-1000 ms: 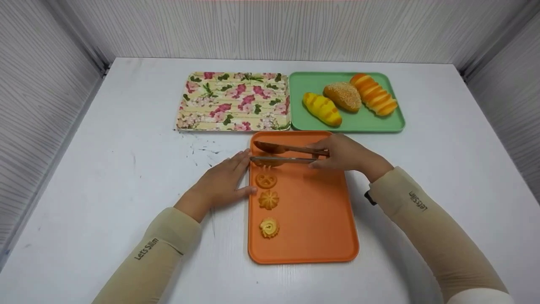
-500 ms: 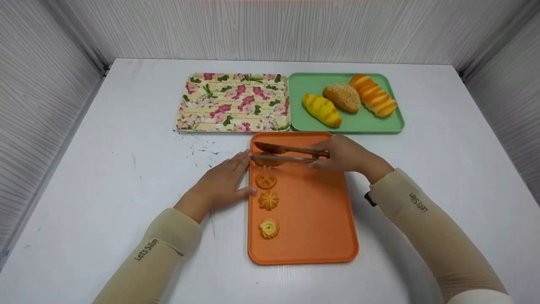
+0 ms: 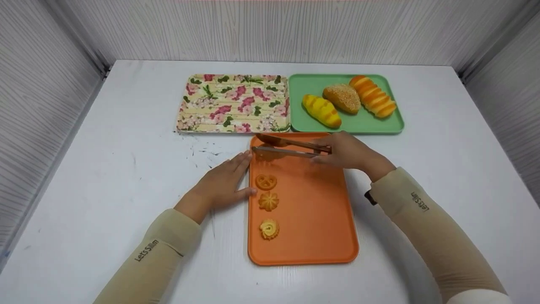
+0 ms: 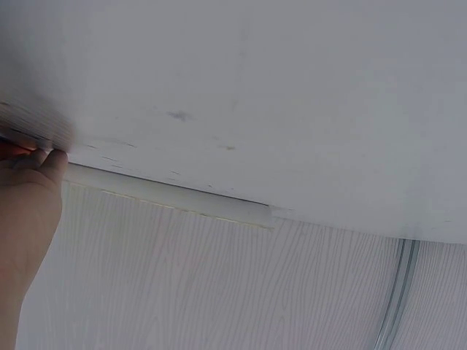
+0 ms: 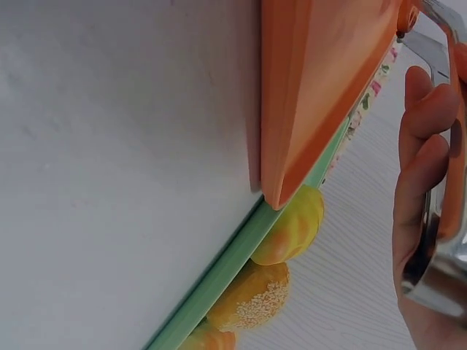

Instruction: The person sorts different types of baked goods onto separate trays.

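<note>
My right hand [image 3: 348,150] grips metal tongs [image 3: 295,151] above the far end of the orange tray [image 3: 312,211]. Between the tong tips, a round brownish cookie [image 3: 266,153] shows partly hidden; the right wrist view shows this cookie [image 5: 408,18] near the tips. Along the tray's left side lie a pretzel-shaped cookie [image 3: 266,182], a flower-shaped cookie [image 3: 268,201] and a swirl cookie [image 3: 269,229]. My left hand [image 3: 221,183] rests flat against the tray's left edge, fingers extended and thumb over the rim. In the left wrist view only part of this hand [image 4: 29,211] appears.
Behind the orange tray sits a floral tray [image 3: 234,103]. Beside it, a green tray [image 3: 371,126] carries a yellow bread roll [image 3: 321,110], a sesame bun [image 3: 342,98] and an orange striped loaf [image 3: 373,96]. Wood-grain panels [image 3: 270,29] enclose the white table [image 3: 126,169].
The tongs in my right hand have shifted toward the tray's far edge, away from the pretzel-shaped cookie. The left hand stays at the tray's edge.
</note>
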`<state>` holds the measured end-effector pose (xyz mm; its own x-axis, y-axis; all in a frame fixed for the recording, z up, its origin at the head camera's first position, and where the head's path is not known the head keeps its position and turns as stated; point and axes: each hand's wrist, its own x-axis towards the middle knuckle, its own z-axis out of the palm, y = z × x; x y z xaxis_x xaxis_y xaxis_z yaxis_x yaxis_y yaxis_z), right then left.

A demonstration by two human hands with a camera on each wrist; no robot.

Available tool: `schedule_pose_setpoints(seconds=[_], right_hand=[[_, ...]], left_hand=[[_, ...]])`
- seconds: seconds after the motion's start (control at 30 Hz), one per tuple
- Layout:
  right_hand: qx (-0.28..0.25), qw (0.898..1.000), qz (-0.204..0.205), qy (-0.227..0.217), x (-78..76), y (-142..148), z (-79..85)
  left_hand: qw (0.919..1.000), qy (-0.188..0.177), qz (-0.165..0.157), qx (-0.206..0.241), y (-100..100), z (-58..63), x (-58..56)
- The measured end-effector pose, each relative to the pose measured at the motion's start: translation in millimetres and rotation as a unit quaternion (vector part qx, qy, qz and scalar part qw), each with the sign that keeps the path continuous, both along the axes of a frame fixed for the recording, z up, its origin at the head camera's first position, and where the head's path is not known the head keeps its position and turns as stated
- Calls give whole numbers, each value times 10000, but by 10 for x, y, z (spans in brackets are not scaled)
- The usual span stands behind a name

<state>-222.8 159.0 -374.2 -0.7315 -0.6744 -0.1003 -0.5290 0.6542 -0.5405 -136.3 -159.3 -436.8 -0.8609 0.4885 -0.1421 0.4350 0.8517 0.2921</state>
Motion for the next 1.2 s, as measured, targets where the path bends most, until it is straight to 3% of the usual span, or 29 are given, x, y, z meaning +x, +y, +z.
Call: schedule_pose_setpoints(seconds=[0.27, 0.8, 1.03, 1.2], right_hand=[[-291, 9996, -33, 58, -73, -47, 46], [-96, 9975, -684, 131, -257, -318, 83], [37, 9940, -1081, -171, -294, -519, 86], [175, 9931, -1146, -179, -295, -654, 70]], left_hand=[[10000, -13, 24, 0, 7, -11, -5], [9998, 172, -75, 81, -1, -22, -10], [10000, 38, 38, 27, 7, -13, 3], [10000, 31, 40, 72, 6, -8, 11]])
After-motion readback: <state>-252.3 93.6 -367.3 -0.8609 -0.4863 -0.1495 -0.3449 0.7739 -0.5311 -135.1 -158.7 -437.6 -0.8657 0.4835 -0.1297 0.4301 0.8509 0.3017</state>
